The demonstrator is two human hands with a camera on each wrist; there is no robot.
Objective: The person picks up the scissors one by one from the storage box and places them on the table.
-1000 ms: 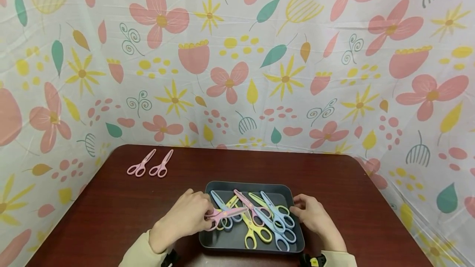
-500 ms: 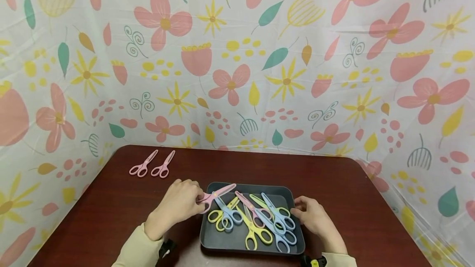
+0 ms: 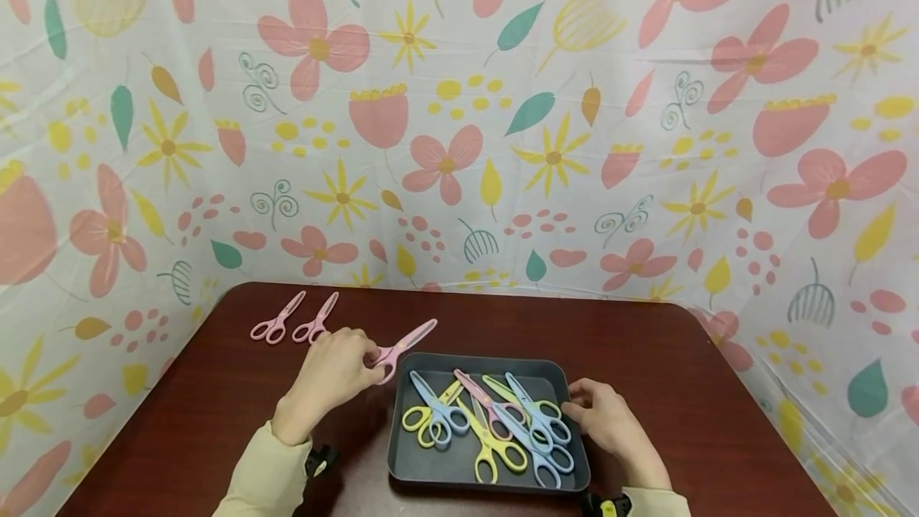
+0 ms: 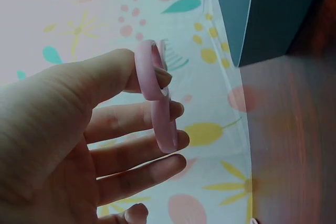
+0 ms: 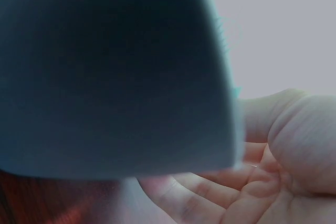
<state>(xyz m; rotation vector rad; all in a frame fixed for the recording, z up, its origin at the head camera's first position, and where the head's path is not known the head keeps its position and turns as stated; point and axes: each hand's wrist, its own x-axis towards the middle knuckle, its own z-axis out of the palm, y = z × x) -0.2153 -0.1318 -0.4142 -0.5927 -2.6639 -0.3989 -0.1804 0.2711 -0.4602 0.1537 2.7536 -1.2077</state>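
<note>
In my left hand (image 3: 329, 377) I hold a pair of pink scissors (image 3: 411, 341) by the handles, above the table just off the tray's back left corner. The left wrist view shows the thumb through one pink handle loop (image 4: 144, 72), with fingertips behind the other. The dark grey tray (image 3: 438, 465) holds several yellow and blue scissors (image 3: 495, 445) and another pink pair (image 3: 483, 391), heaped and overlapping. At the tray's right rim, my right hand (image 3: 609, 419) grips the edge, thumb at the rim. Its fingertips are partly hidden behind the tray wall (image 5: 115, 103) in the right wrist view.
Two pink scissors (image 3: 278, 322) lie side by side at the back left of the brown table (image 3: 646, 341), blades pointing away; my left hand partly overlaps the right pair (image 3: 319, 316). A flower-printed curtain (image 3: 459, 142) stands behind and around the table.
My left hand has lifted the pink scissors out of the tray and carried them left and back past its corner. The right hand and tray stay put.
</note>
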